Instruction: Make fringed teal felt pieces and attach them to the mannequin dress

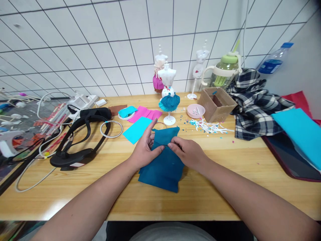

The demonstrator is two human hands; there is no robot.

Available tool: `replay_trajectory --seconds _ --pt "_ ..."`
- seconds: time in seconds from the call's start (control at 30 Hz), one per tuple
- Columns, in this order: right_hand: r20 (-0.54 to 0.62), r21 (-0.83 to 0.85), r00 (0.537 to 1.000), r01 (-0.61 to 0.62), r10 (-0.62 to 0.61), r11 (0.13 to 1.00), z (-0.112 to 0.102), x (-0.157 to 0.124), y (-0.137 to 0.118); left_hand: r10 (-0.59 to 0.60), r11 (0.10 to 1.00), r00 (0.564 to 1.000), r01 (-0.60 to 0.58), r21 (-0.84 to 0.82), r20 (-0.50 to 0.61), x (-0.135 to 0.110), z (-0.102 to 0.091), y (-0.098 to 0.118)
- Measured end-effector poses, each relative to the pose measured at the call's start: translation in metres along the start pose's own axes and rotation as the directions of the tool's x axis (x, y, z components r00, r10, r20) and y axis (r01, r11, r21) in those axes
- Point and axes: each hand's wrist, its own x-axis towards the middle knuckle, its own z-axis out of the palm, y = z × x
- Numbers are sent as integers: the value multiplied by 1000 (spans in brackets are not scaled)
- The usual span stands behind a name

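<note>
Teal cloth (162,170): left hand (146,147), right hand (187,151), each grip pinched on it; step apparently folding; next move calls for even tension.

Bright, even light — pale glare on the tabletop (198,202).

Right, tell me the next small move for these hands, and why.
Probably pinch the next bit of fold with the right hand while the left hand steadies the dark teal, fabric-like sheet: both thumbs meet at a line across its upper part, and its lower part spreads loose.
</note>
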Motion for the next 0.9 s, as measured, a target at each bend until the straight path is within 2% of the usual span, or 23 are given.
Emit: replay_trajectory --seconds 0.17,0.33,0.53,0.9 --pt "-8 1 1000 -6 6 1000 -3 1 2 -7 1000 1000 7 -4 -6 1 -1 0" --pt "2 -7 1000 6 -6 1000 1 1 1 -17 1000 999 18 -18 36 2 -1 -1" --pt "-11 -45 1000 1 -2 999 4 0 -2 1 993 1000 1 118 -17 2 3 1" --pt "-24 -92 1000 -3 1 996 5 1 -2 -9 996 1000 8 84 7 1 3 -1"
